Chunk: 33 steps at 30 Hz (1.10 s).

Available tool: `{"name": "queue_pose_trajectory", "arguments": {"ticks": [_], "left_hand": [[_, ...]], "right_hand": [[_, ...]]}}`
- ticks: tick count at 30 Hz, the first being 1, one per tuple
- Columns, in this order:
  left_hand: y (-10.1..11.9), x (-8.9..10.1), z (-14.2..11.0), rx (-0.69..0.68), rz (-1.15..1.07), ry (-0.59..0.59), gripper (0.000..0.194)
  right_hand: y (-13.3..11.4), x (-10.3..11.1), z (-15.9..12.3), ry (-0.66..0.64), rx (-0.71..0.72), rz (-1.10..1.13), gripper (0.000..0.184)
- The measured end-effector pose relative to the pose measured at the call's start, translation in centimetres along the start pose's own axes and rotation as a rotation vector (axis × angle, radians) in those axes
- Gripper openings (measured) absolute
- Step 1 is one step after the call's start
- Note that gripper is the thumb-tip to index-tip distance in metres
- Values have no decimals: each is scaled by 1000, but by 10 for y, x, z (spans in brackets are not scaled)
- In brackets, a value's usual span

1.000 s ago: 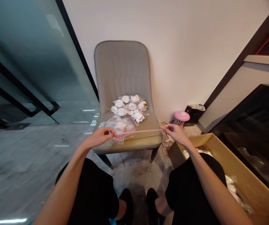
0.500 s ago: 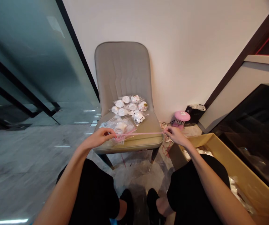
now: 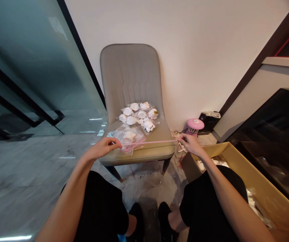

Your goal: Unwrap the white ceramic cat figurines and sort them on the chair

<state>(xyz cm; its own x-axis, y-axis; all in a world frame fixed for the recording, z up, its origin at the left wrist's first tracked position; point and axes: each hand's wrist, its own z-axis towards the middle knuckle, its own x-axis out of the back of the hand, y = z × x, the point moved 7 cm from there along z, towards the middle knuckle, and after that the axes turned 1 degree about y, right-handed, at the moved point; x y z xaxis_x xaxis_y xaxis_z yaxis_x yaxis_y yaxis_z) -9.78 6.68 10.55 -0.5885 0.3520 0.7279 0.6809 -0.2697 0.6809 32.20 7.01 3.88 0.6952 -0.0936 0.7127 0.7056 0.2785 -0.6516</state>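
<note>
Evidently, a pink strip [image 3: 157, 142] pulled straight between two hands.
I see my left hand [image 3: 106, 147] and right hand [image 3: 190, 144] each pinching it — across the chair's [image 3: 131, 74] front, near a clear bag [image 3: 116, 132] — with wrapped white pieces [image 3: 130, 120] behind.

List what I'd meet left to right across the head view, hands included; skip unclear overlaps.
Long black slanted bars → bare left hand → white rounded pieces in clear plastic → bare right hand → small black box → large glossy black panel.
</note>
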Motion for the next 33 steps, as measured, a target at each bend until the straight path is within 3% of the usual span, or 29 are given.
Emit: {"name": "queue_pose_trajectory", "arguments": {"ticks": [6,33], "left_hand": [[-8,1,1,-3,8,4,32],[-9,3,1,9,3,10,30]], "right_hand": [[0,2,-1,29,11,-16,23],[-3,18,-4,91,-1,-65,23]]}}
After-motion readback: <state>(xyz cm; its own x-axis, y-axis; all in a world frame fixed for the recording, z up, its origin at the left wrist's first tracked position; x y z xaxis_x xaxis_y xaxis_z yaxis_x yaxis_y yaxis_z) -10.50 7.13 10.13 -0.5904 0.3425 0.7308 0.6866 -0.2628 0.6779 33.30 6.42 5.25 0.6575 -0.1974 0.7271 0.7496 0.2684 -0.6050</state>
